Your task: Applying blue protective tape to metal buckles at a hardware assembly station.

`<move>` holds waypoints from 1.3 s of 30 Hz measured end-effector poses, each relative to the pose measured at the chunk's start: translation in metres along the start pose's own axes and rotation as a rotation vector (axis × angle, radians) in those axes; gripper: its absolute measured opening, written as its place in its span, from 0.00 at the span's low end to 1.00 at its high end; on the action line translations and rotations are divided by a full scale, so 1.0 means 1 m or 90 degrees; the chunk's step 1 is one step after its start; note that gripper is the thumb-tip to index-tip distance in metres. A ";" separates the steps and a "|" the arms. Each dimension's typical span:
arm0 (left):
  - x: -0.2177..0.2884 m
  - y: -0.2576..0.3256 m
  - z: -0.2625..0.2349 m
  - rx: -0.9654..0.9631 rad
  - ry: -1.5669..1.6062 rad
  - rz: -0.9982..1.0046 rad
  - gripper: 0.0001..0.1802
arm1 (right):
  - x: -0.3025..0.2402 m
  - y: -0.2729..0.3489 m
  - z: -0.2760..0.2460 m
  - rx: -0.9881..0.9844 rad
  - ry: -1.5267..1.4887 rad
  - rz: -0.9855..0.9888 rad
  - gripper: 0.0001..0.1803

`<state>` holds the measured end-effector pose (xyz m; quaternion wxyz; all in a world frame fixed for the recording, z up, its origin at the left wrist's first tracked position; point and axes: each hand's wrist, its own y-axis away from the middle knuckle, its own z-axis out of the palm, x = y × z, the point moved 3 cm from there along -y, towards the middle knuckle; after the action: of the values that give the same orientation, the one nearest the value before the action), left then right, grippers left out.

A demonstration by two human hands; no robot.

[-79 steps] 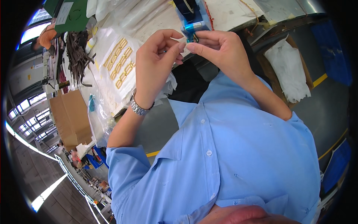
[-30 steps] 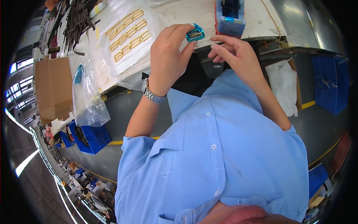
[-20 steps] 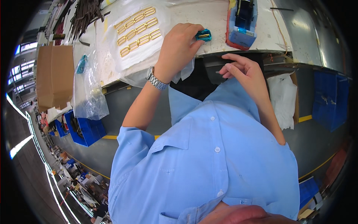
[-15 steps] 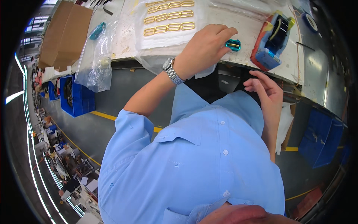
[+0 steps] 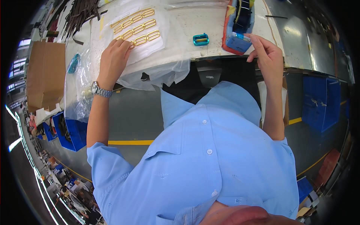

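Up at the top right of the frame, the right hand [image 5: 267, 56] pinched its thumb and forefinger at the near end of the tape dispenser [image 5: 239, 26], a blue and red block with a dark roll set in it; the fingers closed on what looked like the free tape end at the cutter, though the tape itself was too thin to make out. The dispenser stood on the bench just above that hand, probably so tape could be drawn toward the body with one hand.

At the upper left, the left hand [image 5: 113, 62] lay palm down with its fingers curled on the white sheet [image 5: 150, 48], fingertips touching the nearest of the gold buckles [image 5: 135, 29]. It gripped nothing that I could see; it seemed to be pressing or picking at one buckle. A metal wristwatch [image 5: 98, 90] sat on that wrist.

The gold rectangular buckles lay flat in short slanted rows, seemingly spread for picking one at a time. I counted about eight, with some partly hidden by the hand. One teal-wrapped buckle [image 5: 201, 39] lay alone on the bench between the two hands, apart from both.

Farther left lay one clear plastic bag [image 5: 77, 93] with a teal piece inside, hanging over the bench edge, and one cardboard box [image 5: 47, 75] beyond it.
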<state>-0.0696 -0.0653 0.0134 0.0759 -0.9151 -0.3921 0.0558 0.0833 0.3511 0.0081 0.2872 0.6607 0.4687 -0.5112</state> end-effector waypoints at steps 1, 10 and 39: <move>0.003 -0.003 0.000 0.004 0.011 0.016 0.05 | 0.001 -0.003 0.000 -0.035 -0.021 0.015 0.23; -0.036 -0.014 0.010 -0.018 0.187 -0.130 0.06 | -0.007 -0.021 0.007 -0.086 0.029 0.016 0.21; 0.210 -0.053 -0.011 -0.281 1.114 -0.195 0.09 | 0.009 0.091 0.027 -0.143 -0.377 0.164 0.10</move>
<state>0.0383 0.1224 0.0252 0.1760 -0.5628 -0.3133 -0.7444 0.1553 0.2949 -0.0180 0.5441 0.5017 0.3307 -0.5856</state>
